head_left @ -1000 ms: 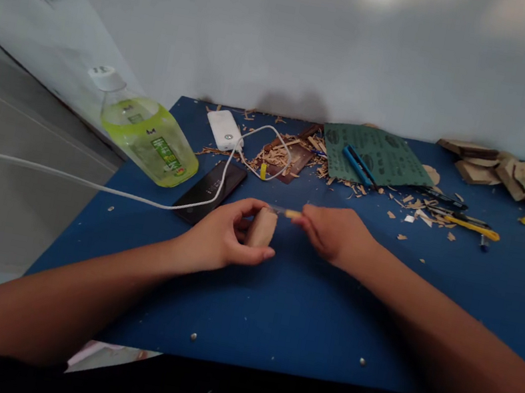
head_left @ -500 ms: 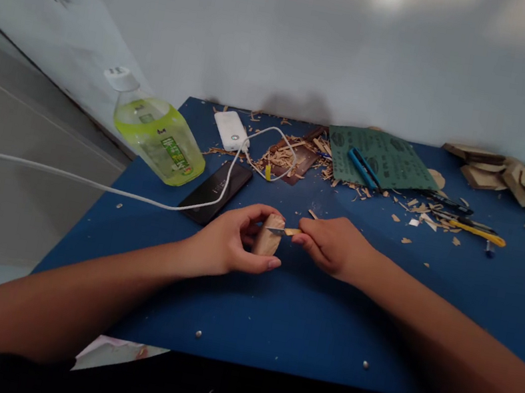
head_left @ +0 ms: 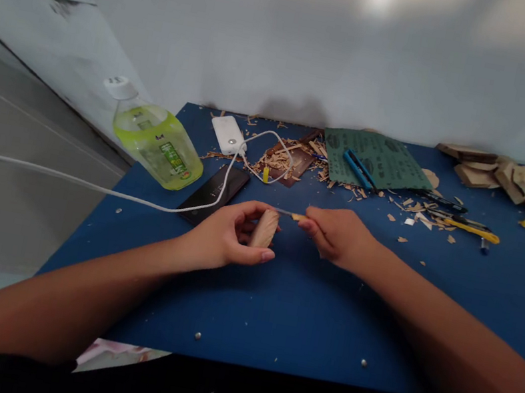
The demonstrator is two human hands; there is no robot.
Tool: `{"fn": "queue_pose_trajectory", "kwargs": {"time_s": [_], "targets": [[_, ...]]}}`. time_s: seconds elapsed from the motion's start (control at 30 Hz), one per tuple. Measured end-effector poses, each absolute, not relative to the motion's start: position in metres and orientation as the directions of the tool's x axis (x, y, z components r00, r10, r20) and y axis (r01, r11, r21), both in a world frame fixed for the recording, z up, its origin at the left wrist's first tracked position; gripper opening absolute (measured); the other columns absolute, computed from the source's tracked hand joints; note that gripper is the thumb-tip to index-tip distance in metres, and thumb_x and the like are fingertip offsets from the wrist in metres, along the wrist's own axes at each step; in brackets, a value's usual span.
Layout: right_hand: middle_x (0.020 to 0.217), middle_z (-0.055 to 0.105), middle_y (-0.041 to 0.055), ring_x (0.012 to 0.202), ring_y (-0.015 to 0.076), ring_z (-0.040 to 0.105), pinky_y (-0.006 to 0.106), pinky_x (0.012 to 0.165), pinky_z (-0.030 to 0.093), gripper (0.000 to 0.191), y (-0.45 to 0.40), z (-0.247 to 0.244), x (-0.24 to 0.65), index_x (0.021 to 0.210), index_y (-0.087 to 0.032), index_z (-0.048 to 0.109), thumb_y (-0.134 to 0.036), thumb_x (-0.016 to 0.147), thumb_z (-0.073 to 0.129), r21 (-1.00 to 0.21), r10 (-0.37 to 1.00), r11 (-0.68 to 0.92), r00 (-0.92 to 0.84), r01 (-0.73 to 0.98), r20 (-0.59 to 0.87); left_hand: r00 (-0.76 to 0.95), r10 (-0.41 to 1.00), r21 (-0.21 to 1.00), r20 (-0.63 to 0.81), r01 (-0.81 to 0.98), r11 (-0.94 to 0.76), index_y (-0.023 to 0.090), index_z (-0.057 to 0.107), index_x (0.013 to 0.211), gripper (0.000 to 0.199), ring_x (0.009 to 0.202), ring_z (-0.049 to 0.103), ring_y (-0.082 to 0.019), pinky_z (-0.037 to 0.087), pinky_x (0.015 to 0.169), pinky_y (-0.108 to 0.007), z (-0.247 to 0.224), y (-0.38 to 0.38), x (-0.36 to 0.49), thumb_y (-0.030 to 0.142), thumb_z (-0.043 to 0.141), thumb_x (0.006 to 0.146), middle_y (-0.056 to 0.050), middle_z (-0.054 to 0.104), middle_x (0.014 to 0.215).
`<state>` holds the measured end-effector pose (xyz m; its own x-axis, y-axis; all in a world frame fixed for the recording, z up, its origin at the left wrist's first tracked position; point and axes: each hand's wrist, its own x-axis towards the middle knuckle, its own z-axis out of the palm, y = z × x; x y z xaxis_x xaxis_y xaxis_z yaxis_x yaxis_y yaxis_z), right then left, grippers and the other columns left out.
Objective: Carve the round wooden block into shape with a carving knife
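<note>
My left hand [head_left: 231, 230] grips a small pale block of wood [head_left: 264, 229] between thumb and fingers, its carved face turned to the right. In my right hand [head_left: 336, 237] is a carving knife [head_left: 295, 216] with a yellowish handle, most of it hidden by my closed fingers. The thin blade points left and lies by the block's upper end, near my left fingertips; whether it touches the wood I cannot tell. Both hands are just above the blue table [head_left: 281, 322].
Behind my left hand lie a phone [head_left: 212, 191], a white power bank [head_left: 227, 135] with its cable, and a bottle of yellow-green liquid [head_left: 160, 144]. Wood shavings, green sandpaper [head_left: 394, 165], a blue cutter [head_left: 359, 169], a yellow cutter [head_left: 473, 229] and wood pieces [head_left: 509, 178] line the back.
The knife has moved up from the block's face to beside its upper end. The block has turned slightly in my left hand.
</note>
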<state>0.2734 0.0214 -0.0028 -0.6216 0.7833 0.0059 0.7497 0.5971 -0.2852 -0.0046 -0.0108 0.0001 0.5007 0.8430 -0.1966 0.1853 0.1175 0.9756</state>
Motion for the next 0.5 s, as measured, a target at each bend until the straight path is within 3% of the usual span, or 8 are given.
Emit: {"fn": "queue_pose_trajectory", "kwargs": {"time_s": [0.23, 0.5], "targets": [[0.085, 0.07, 0.0075, 0.067, 0.0199, 0.056, 0.032, 0.063, 0.023, 0.06, 0.007, 0.0, 0.257, 0.098, -0.021, 0.058, -0.061, 0.112, 0.015, -0.308, 0.711, 0.647, -0.698, 0.697, -0.086, 0.513, 0.83, 0.965, -0.218, 0.238, 0.106, 0.02, 0.06, 0.132, 0.072, 0.096, 0.077, -0.025, 0.063, 0.088, -0.042, 0.001, -0.014, -0.001, 0.035, 0.095, 0.071, -0.012, 0.074, 0.121], [0.082, 0.071, 0.0074, 0.066, 0.0213, 0.057, 0.033, 0.061, 0.02, 0.062, 0.005, -0.001, 0.257, 0.101, -0.021, 0.06, -0.061, 0.112, 0.014, -0.283, 0.691, 0.673, -0.717, 0.683, -0.086, 0.516, 0.828, 0.963, -0.217, 0.255, 0.094, 0.022, 0.062, 0.132, 0.071, 0.095, 0.076, -0.024, 0.064, 0.089, -0.042, 0.001, -0.014, -0.002, 0.034, 0.094, 0.07, -0.01, 0.073, 0.121]]}}
